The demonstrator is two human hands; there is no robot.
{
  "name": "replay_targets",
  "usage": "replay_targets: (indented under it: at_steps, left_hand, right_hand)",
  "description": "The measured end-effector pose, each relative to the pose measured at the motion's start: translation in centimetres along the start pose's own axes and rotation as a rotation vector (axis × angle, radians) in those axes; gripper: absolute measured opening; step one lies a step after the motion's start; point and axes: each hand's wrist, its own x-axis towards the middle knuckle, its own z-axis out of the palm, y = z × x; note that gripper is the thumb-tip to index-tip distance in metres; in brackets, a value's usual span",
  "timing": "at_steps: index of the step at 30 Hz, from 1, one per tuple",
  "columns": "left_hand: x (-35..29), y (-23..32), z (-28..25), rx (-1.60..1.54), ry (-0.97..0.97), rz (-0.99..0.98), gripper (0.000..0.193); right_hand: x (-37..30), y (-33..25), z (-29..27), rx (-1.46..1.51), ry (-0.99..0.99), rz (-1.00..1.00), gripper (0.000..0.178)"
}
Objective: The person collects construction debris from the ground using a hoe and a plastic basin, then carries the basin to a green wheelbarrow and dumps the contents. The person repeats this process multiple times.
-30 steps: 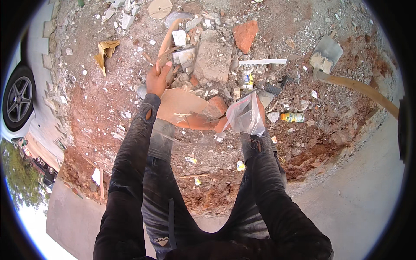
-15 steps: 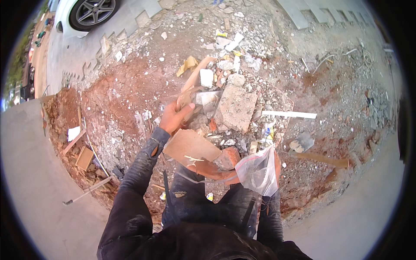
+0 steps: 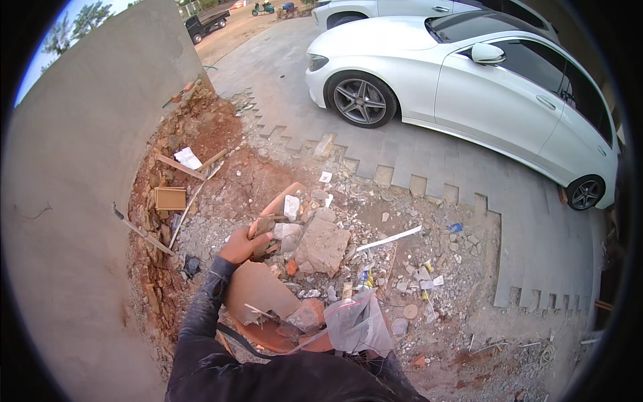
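Note:
My left hand [image 3: 244,246] is closed over the left rim of an orange-brown tub [image 3: 276,203], thumb on the inner side. Rubble fills the tub: a big rough concrete slab [image 3: 323,246], a white chunk [image 3: 291,208], a flat tan board piece [image 3: 258,291] and a reddish brick lump [image 3: 308,315]. A clear plastic bag [image 3: 360,325] drapes over the tub's near right side. My right hand does not show; the bag and my dark clothing cover that side.
A grey wall [image 3: 87,201] rises at the left. Beyond the jagged paving edge stands a white car [image 3: 462,94]. On the broken ground lie a white strip [image 3: 390,238], a small wooden box-like frame [image 3: 171,198], a pole [image 3: 144,231] and scattered rubble.
My view has swung up and leftward, bringing the cars and wall into sight. My left hand keeps its hold on the tub's rim. My right forearm has dropped out of sight.

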Motion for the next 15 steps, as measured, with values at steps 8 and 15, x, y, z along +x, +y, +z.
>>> replay_targets:
  at_steps: [8, 15]
  left_hand:
    - [-1.8, -10.4, -11.9, -0.073, 0.439, -0.267, 0.044]
    - [2.3, -14.5, -15.0, -0.099, 0.719, -0.517, 0.044]
  right_hand:
    - [13.2, -5.5, 16.7, -0.271, -0.46, 0.147, 0.033]
    - [25.2, -8.0, 28.7, -0.632, -0.917, 0.045, 0.04]
